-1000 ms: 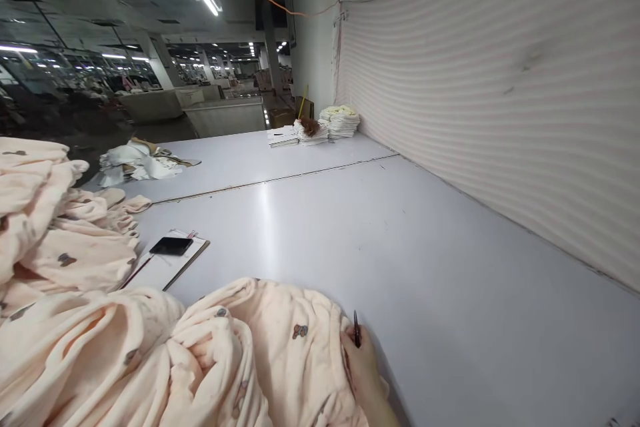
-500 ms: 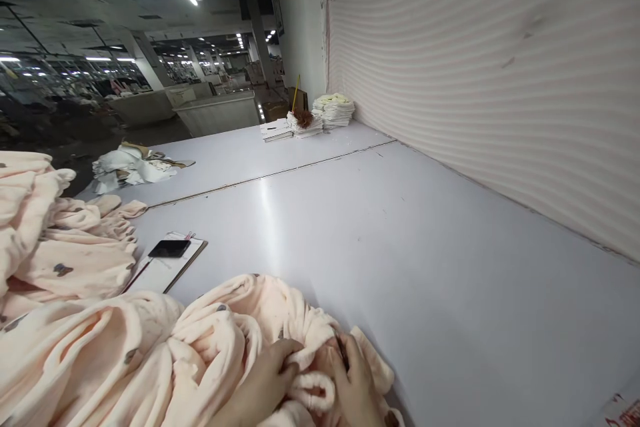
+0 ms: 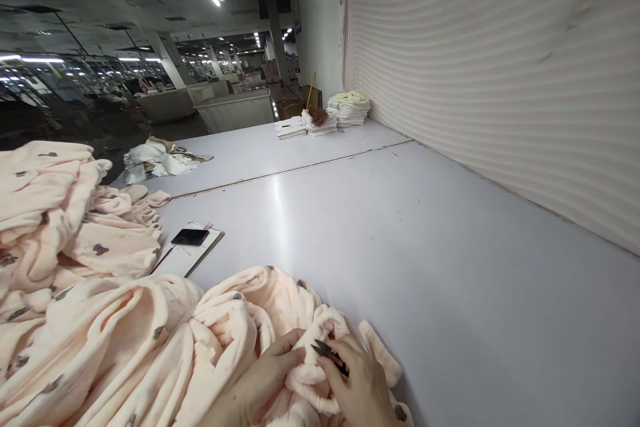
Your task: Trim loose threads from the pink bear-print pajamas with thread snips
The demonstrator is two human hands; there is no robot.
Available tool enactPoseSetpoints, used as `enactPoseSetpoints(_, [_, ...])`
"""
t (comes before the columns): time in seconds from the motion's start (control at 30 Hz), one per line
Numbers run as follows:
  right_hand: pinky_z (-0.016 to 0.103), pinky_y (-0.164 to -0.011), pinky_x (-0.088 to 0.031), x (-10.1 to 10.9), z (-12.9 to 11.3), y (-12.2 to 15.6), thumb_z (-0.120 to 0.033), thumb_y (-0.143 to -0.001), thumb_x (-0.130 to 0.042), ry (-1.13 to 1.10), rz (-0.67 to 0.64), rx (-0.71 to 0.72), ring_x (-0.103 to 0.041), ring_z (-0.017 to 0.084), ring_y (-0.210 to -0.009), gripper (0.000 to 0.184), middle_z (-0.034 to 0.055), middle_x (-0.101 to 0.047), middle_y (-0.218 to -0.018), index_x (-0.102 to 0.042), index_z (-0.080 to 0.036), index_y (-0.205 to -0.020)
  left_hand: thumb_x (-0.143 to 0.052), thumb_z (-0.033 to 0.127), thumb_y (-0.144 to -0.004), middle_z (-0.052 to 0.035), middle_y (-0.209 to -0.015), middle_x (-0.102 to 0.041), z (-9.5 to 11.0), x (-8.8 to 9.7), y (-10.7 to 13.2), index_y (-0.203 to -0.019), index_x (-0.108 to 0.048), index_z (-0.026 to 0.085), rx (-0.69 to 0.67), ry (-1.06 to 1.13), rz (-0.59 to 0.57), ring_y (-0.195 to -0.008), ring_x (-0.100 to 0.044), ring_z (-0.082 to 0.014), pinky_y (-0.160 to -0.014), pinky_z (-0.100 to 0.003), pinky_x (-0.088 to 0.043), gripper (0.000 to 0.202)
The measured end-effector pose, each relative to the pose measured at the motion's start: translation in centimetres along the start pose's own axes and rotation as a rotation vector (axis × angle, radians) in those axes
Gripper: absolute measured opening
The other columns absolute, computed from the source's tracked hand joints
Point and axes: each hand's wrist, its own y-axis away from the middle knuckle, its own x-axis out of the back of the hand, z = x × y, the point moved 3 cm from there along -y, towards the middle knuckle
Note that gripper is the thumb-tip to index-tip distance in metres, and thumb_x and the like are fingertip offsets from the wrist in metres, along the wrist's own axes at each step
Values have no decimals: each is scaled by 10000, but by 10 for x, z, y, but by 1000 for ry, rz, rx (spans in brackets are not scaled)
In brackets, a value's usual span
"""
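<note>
A pale peach plush garment (image 3: 235, 327) with small dark printed motifs lies bunched along the near edge of the table. My left hand (image 3: 270, 370) is closed on a fold of it, thumb and fingers pinching the cloth. Close to its right, my right hand (image 3: 363, 377) grips small dark thread snips (image 3: 330, 355). Their pointed blades face left, toward the gathered edge of the fabric between my hands. Part of the snips is hidden inside the right palm.
More peach garments (image 3: 45, 207) are heaped at the left. Beyond the near cloth lies a clipboard (image 3: 205, 255) with a black phone (image 3: 191, 237) on it. White scraps (image 3: 157, 161) and stacked white cloths (image 3: 350, 110) sit farther back. A striped sheet (image 3: 475, 80) hangs along the right.
The snips' blades have come into plain view, pointing left over the cloth. A gathered opening of the garment has been turned up between my hands. The whole view has shifted slightly.
</note>
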Motion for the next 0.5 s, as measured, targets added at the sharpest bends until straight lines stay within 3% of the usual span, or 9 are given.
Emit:
enactPoseSetpoints(0.17, [323,-851,-523,0,10,-7,-326,-908,-477,-115,117,-25,-660,233,-980,255,60,-722,-1019,-708,-251,-985,-683,243,-774,-78,-878,-726,-1,5,3,-1006,-644,161,3,3,73,-894,-677,-244,-795,-332,-475,249])
enactPoseSetpoints(0.27, [337,-867,-526,1,18,-3,-354,-880,-531,-140,108,-45,-662,248,-992,230,59,-725,-1030,-715,-255,-974,-668,249,-789,-96,-884,-727,-1,6,3,-998,-651,148,-10,29,51,-901,-676,-249,-805,-336,-471,233])
enactPoseSetpoints(0.5, [308,-872,-519,-4,0,-2,-283,-864,-556,-95,102,3,-651,227,-1007,197,42,-714,-1035,-698,-256,-999,-558,147,-842,-98,-873,-721,-1,14,1,-995,-642,140,3,61,-1,-910,-671,-222,-822,-322,-458,175])
